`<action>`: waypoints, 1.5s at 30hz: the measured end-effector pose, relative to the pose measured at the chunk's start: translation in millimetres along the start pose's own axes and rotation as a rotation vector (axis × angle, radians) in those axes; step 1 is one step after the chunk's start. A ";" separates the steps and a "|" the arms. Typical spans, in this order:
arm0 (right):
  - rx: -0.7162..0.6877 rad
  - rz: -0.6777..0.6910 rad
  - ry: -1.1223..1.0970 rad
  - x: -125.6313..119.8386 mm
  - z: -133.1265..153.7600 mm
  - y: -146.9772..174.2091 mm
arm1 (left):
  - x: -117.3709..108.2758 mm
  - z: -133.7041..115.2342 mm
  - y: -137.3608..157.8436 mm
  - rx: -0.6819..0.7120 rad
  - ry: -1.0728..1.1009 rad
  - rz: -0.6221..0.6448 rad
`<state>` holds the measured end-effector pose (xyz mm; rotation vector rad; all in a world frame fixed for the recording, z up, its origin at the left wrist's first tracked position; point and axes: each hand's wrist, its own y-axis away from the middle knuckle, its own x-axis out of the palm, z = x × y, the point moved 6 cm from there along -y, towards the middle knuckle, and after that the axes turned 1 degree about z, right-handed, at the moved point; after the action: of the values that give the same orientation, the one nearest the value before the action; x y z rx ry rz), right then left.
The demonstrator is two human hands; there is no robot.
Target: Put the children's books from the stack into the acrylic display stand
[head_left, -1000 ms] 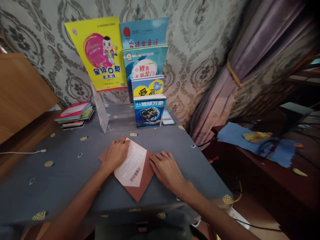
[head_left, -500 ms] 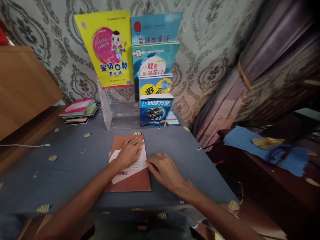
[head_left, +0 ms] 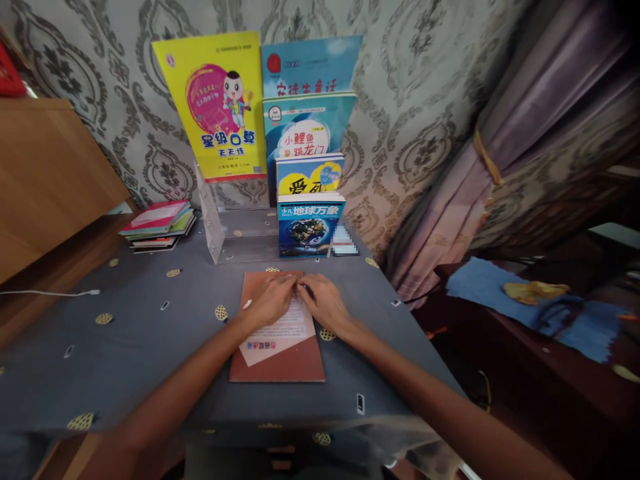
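Books (head_left: 311,230) stand racked; your brown book (head_left: 280,368) lies out, left hand (head_left: 274,298) and right hand (head_left: 325,301) meeting there, fingers bent, grip unclear.

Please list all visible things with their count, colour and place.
Brown book: one, brown with pale panel, centre
Display stand: one, clear, behind book
Workbook: one, yellow, stand's left
Upright books: four visible, mostly blue, stand's right
Pixelated item: one, pale, right of stand
Book stack: one, multicoloured, back left
Cable: one, white, left
Tablecloth: one, grey, under book
Wooden panel: one, brown, far left
Wallpaper: one, grey, behind
Tied curtain: one, purple, right
Cloth: one, blue, far right
Crumpled item: one, yellow, on the cloth
Unclear object: one, red, upper left
Left hand: one, bare, at book's far-right corner
Right hand: one, bare, beside left hand
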<state>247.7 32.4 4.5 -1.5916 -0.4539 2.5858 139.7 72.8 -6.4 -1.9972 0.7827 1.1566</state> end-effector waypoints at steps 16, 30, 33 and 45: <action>-0.064 0.084 0.002 27.3 -9.3 -7.8 | -25.2 21.5 9.0 -0.146 -0.235 0.089; -0.090 0.107 0.054 23.3 10.2 -10.9 | -58.7 68.5 21.1 -0.450 -0.303 -0.001; -0.236 0.147 0.035 31.0 37.0 -16.9 | -58.6 66.2 21.2 -0.457 -0.318 0.006; -0.221 0.183 0.039 52.0 35.3 -27.7 | -56.5 60.7 20.7 -0.469 -0.386 0.079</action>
<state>190.0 62.5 -17.6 -1.8303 -0.6386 2.7114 70.9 118.2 16.5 -2.0124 0.4182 1.8364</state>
